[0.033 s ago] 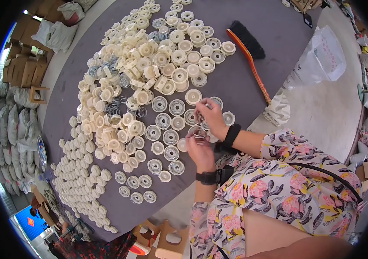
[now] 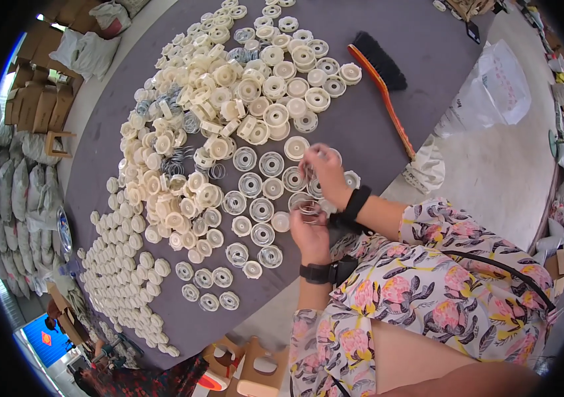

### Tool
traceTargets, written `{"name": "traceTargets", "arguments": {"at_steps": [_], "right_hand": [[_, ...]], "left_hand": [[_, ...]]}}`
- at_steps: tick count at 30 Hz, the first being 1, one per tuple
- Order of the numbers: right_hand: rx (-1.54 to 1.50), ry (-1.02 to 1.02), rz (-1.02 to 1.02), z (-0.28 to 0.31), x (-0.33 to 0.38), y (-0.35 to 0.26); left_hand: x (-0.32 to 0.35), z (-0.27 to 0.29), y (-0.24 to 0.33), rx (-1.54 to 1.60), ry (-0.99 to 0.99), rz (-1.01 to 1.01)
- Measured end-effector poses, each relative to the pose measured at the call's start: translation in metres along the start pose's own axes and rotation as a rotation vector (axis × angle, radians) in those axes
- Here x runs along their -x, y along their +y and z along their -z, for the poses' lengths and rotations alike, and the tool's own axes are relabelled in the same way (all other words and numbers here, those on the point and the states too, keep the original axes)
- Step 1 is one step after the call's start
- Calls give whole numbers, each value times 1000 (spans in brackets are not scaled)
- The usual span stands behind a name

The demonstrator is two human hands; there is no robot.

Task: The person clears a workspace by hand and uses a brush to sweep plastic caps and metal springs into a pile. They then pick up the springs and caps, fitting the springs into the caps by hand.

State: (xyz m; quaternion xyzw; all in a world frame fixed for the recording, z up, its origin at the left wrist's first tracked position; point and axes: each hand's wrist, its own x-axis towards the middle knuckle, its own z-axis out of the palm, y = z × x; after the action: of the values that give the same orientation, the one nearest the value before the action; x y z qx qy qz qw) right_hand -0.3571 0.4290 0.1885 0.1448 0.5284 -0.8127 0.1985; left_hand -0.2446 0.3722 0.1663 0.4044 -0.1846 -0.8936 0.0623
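Note:
My left hand (image 2: 311, 237) is closed with the palm turned up, its fingers curled round thin wire coil springs (image 2: 308, 210). My right hand (image 2: 327, 177) is just beyond it, over the rows of round parts, with the fingers bent together. Motion smears those fingertips, and what they hold, if anything, is hidden. Around both hands, round plastic parts lie spaced out, such as a ringed wheel-like part (image 2: 261, 210) and a cream round part (image 2: 296, 148). Loose springs (image 2: 216, 171) lie at the edge of the big heap of cream parts (image 2: 219, 99).
A black-bristled brush (image 2: 388, 89) with an orange-red handle lies on the grey table (image 2: 355, 23) at the right. Many capped white pieces (image 2: 120, 278) spread over the left. White sacks (image 2: 491, 86), cartons (image 2: 36, 109) and a stool (image 2: 262, 374) surround the table. Another person (image 2: 143, 377) is at lower left.
My right hand's fingers have shifted slightly and look more blurred. The left hand has tipped a little, still round the springs. The parts on the table look unmoved.

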Motion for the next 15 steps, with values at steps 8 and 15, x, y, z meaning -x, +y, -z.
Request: {"name": "traceTargets", "arguments": {"at_steps": [8,15], "right_hand": [[1533,-390,644,41,-78,-10],[1900,-401,288,15,-100,-3]], "left_hand": [[2,33,2,-201,-4,-54],[-2,30,13,-278,44,-122]]}}
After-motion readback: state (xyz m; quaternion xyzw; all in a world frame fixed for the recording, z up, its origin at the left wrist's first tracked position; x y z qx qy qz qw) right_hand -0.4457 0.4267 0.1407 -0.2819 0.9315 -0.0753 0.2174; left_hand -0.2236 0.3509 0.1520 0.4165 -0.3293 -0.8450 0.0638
